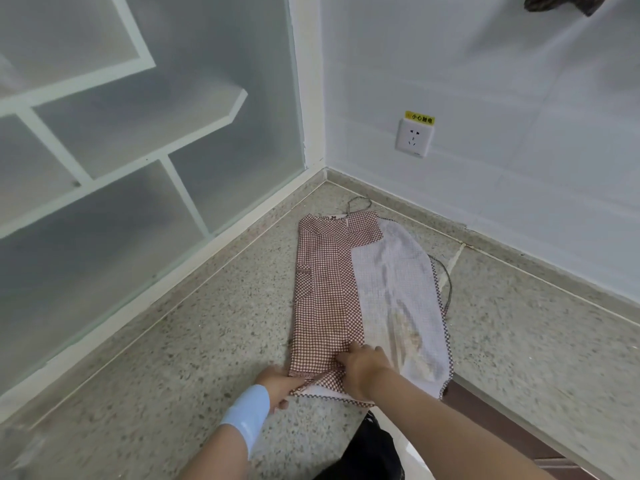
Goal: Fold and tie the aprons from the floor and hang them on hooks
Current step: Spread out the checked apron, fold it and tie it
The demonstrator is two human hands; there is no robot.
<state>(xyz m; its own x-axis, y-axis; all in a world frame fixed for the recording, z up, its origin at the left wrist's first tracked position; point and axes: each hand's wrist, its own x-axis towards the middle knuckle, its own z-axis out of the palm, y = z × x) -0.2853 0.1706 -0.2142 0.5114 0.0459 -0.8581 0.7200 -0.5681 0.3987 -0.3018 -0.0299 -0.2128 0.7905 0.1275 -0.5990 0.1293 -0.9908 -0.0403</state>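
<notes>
At the bottom edge of the frame, a dark cloth (370, 448) is cut off, and what it is stays unclear. Both forearms reach up from there. The left hand (277, 386), with a pale blue band (247, 414) on its wrist, is motion-blurred. Its fingers curl round the near left corner of the apron (325, 289) and grip the hem, with their tips hidden under the cloth.

Just beside it, the right hand (363, 368) rests knuckles up on the near end of the apron. One finger and the thumb stick out toward the left. The rest are hidden behind the back of the hand, so I cannot tell whether it pinches the cloth or only presses it.

The red-checked apron lies lengthwise on the speckled floor (173, 358) at mid-frame, with its right side folded over to show a white, stained underside (398, 296). Thin strings (446, 282) trail off to its right.

Farther up the frame, a socket (414, 136) sits on the white wall and frosted shelving (138, 133) fills the left. A dark shape (561, 3) is cut off at the upper right.
</notes>
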